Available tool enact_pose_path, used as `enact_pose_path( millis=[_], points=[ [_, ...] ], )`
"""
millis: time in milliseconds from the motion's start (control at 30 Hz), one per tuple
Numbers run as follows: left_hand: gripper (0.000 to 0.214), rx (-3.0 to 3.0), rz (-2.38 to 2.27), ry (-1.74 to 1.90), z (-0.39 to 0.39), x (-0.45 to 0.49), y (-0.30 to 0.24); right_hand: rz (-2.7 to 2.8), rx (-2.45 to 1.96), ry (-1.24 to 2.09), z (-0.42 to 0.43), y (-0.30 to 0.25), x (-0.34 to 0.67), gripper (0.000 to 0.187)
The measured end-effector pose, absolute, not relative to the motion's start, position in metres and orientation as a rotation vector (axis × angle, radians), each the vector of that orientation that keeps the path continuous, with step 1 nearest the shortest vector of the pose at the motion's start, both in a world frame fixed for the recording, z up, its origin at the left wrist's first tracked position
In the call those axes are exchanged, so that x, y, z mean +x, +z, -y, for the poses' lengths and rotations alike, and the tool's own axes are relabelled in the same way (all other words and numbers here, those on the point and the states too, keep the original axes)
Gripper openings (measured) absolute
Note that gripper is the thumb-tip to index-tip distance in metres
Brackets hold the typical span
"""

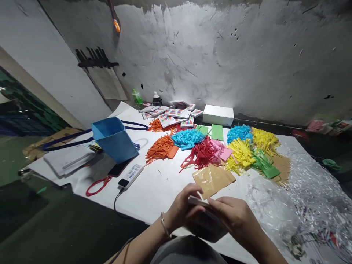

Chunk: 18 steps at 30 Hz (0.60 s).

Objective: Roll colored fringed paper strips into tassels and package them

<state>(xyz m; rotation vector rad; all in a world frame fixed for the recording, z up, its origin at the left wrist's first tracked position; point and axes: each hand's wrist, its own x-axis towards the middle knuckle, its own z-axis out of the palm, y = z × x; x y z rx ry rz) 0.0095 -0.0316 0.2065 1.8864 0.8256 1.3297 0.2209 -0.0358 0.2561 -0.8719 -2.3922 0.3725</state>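
My left hand [187, 207] and my right hand [233, 216] are both closed on a thin flat box [210, 225], close to my body at the table's front edge. Its white edge faces up; the broad side is in shadow, so its print cannot be read. Just beyond my fingers lies a brown paper envelope [213, 179] with a glossy surface. Past that are bundles of cut paper fringe: orange [161, 147], blue [188, 137], red [202, 154], pink [220, 150], yellow [240, 154] and green [264, 163].
Several flat printed boxes [176, 113] are piled at the back beside a white box [218, 115]. On the left stand a blue bag [112, 137], a power bank [130, 176] with a cable, and a paper stack [68, 159]. Clear plastic and shiny strands [316, 190] cover the right side.
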Motion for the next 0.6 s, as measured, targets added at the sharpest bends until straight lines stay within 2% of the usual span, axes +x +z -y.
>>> enact_pose_path(
  millis=[67, 233, 433, 600],
  points=[
    [0.046, 1.776, -0.973, 1.291, 0.022, 0.015, 0.184, 2.37, -0.943, 0.427, 0.028, 0.234, 0.217, 0.028],
    [0.039, 1.492, -1.259, 1.143, 0.021, 0.028, 0.15, 2.238, -1.035, 0.613, 0.022, 0.192, 0.216, 0.029],
    [0.047, 1.397, -1.148, 1.125, 0.033, 0.03, 0.147, 2.378, -0.999, 0.746, 0.021, 0.196, 0.229, 0.032],
    [0.043, 1.312, -1.168, 1.104, 0.033, 0.034, 0.146, 2.512, -0.995, 0.768, 0.02, 0.208, 0.222, 0.036]
  ],
)
